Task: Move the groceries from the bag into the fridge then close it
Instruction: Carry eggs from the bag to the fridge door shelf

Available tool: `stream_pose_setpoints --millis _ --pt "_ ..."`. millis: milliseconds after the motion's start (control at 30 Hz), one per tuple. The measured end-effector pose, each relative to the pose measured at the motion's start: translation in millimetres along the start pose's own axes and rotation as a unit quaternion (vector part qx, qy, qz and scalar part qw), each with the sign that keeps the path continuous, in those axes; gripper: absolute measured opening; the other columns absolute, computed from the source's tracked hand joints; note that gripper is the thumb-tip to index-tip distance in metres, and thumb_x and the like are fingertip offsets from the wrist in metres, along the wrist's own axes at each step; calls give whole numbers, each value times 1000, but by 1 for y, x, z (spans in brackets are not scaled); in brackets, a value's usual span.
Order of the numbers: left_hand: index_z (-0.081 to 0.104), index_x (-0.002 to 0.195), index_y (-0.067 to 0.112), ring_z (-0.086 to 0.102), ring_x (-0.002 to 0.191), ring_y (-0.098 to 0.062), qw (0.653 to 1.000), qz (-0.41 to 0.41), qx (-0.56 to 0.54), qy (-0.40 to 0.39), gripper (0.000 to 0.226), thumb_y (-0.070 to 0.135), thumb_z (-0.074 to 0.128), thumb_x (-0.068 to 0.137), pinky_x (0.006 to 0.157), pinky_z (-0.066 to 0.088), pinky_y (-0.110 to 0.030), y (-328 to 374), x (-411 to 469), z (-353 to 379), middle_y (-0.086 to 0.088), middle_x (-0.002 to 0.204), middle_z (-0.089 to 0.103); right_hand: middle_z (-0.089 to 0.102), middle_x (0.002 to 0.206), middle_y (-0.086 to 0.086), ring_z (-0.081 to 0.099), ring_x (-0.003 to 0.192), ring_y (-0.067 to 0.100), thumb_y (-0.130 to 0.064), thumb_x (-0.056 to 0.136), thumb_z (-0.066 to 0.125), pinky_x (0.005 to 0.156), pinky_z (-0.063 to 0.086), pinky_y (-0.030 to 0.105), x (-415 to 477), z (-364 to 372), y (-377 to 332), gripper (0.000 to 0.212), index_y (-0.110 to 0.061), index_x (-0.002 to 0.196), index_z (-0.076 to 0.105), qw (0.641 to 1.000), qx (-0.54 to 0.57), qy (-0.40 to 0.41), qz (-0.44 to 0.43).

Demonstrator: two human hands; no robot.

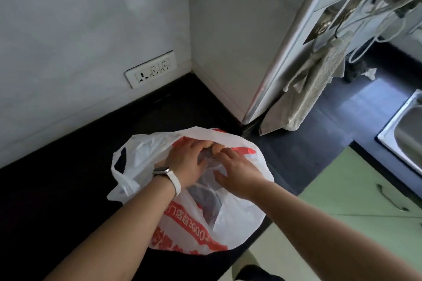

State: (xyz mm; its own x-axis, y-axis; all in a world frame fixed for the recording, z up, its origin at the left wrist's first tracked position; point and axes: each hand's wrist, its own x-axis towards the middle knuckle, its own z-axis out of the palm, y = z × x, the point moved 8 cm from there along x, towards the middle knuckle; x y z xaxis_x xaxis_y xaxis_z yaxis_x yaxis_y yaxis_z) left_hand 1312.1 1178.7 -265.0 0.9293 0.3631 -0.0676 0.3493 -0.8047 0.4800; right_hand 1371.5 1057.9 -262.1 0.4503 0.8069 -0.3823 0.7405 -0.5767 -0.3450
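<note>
While both hands work inside the bag (230, 219), the load has not yet been lifted. The bag, white with red print, stands open near the front edge of the desk (68, 201), close to the inner corner where the desk turns right. Inside it lies a clear inner bag (206, 183) holding tan round items (215, 148), probably eggs.

Finger state:
- Left hand (186, 159): fingers (201, 143) curled down over the top of the clear inner bag and the tan round items.
- Right hand (238, 172): fingers (225, 151) bent, tips on the film, thumb spread to the side. Whether film is pinched cannot be told.

Likely faults from here:
1. Crushing. If the tan round items are eggs, squeezing them through the film would probably crack them. Cause: the curled left fingers bear directly on them.
2. Film tear or slip. Lifting by a small pinch of thin film puts the whole load on one point. Cause: no support under the load.
3. Outer bag drag. The clear inner bag may catch the outer walls and pull the whole bag toward the front edge. Cause: neither hand holds the outer bag down.
4. Remaining contents shift. Dark items low in the bag are not identifiable; they may topple once the upper load leaves.
</note>
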Motion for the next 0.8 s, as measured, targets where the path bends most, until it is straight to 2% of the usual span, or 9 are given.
stream_pose_setpoints --millis 133,267,367,467,500,600,700,733,800 --pt "57 120 30 59 113 -21 996 -64 -60 -21 32 35 54 89 96 49 -38 -10 15 13 2 121 64 44 147 -2 42 131 25 -40 94 53 107 38 37 22 4 20 56 -33 146 33 999 23 -20 34" --pt "58 113 34 63 101 -16 988 -126 -77 -51 21 43 51 95 90 53 -37 -17 26 23 7 110 67 45 145 -2 43 130 25 -32 93 55 104 39 34 33 5 31 49 -37 140 42 997 60 -25 43" --pt "51 122 42 55 116 -16 979 -163 -85 -91 30 54 45 95 102 45 -38 -18 32 31 10 126 59 50 137 -6 46 124 22 -28 91 58 99 38 27 40 8 38 43 -39 132 50 995 89 -27 47" --pt "35 124 55 40 131 -15 947 -230 -163 -152 36 64 45 90 112 31 -38 -25 33 51 13 139 42 55 125 -11 52 117 17 -35 93 58 87 35 11 44 12 44 37 -40 129 53 990 124 -35 60" --pt "33 126 54 37 132 -14 938 -246 -186 -156 43 65 48 88 112 28 -37 -28 33 56 13 140 39 57 121 -11 55 115 17 -38 94 55 84 37 11 47 13 47 35 -39 129 53 989 125 -42 72" --pt "26 138 50 30 141 -21 907 -294 -261 -153 73 79 51 76 118 24 -45 -35 30 62 9 154 28 63 121 -3 59 110 23 -40 98 45 93 44 37 55 21 44 37 -35 135 49 991 84 -89 47" --pt "29 141 45 33 139 -23 914 -297 -229 -154 63 70 47 86 115 29 -45 -42 28 66 7 154 31 56 117 -8 54 109 18 -35 93 61 94 42 29 60 22 42 36 -33 129 54 993 93 -61 45" --pt "28 142 44 33 139 -22 913 -305 -217 -164 62 68 46 88 115 28 -43 -45 25 68 7 154 30 56 116 -7 54 109 19 -33 94 61 97 43 30 62 23 40 34 -32 127 55 996 71 -50 30" --pt "26 145 42 30 141 -22 916 -293 -209 -174 59 62 45 93 114 25 -40 -40 22 67 6 156 27 60 116 -2 57 105 21 -36 98 52 96 45 36 63 34 34 31 -29 128 54 993 63 -98 1"
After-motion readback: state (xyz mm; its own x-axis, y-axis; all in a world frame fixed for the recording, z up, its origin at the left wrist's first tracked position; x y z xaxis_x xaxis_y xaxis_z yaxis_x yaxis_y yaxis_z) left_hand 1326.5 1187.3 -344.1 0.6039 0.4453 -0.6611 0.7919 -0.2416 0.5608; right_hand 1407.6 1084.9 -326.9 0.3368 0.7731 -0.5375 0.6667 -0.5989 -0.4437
